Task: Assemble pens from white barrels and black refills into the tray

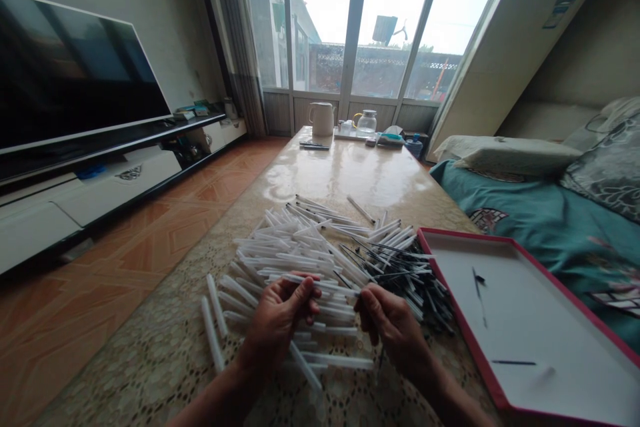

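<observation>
My left hand [285, 310] pinches one end of a translucent white pen barrel [336, 288], level above the table. At the barrel's other end my right hand [393, 320] is closed, its fingertips pressed together; a thin dark piece shows below that hand. Under and beyond both hands lies a heap of white pen barrels [280, 240]. To the right of the heap is a pile of dark pen refills [430, 287], some with clear tubes. A few loose barrels [213, 333] lie to the left of my left hand.
A shallow pink-edged box lid [510, 267] at the right holds a few small dark pieces. A pitcher [323, 119] and a glass jar [367, 122] stand at the far end of the patterned table [150, 353]. A green-covered couch [540, 207] flanks the table's right side.
</observation>
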Demonstrator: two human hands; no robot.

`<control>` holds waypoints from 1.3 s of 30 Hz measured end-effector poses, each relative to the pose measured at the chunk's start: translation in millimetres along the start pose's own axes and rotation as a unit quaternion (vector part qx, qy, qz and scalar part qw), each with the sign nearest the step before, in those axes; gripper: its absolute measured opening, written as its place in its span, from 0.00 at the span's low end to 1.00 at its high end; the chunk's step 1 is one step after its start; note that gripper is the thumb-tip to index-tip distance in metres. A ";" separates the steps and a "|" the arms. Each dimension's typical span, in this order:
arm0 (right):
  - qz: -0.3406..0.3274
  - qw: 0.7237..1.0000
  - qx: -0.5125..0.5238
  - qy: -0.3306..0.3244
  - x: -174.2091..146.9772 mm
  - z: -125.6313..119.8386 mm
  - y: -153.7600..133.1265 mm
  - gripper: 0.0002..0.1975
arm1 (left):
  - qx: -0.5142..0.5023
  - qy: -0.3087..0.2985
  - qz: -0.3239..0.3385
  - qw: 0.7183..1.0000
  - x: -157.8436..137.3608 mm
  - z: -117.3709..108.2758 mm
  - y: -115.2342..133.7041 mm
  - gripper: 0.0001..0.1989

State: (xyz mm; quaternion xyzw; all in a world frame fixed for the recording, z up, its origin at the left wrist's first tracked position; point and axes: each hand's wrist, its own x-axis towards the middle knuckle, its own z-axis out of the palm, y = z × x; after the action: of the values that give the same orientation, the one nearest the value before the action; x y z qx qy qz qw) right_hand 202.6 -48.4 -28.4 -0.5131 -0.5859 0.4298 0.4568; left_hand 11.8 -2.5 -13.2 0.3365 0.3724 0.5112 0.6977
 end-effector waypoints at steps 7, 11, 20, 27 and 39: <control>-0.058 0.996 -0.057 0.024 1.3 -2.0 -3.1 0.16 | 0.010 0.014 0.002 1.000 -1.0 3.3 1.1 0.19; -0.100 0.990 -0.082 0.056 1.7 -1.3 -2.4 0.10 | 0.006 0.024 0.002 1.000 -0.8 4.5 1.7 0.19; -0.055 0.993 -0.097 0.042 1.0 -1.8 -1.5 0.20 | 0.020 -0.008 0.022 1.000 -2.6 3.8 4.7 0.17; -0.071 0.992 -0.084 0.055 1.6 -1.7 -0.4 0.10 | 0.020 0.006 0.030 0.999 0.3 2.3 1.1 0.17; -0.010 1.000 -0.004 0.018 4.9 -0.7 7.6 0.14 | 0.036 -0.011 0.030 0.999 1.2 0.5 0.3 0.16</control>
State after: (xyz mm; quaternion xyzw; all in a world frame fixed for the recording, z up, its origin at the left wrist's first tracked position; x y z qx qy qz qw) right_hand 204.6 -42.7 -35.2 -0.5169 -0.5843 0.4137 0.4693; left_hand 12.3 -1.4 -12.9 0.3777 0.3725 0.5150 0.6733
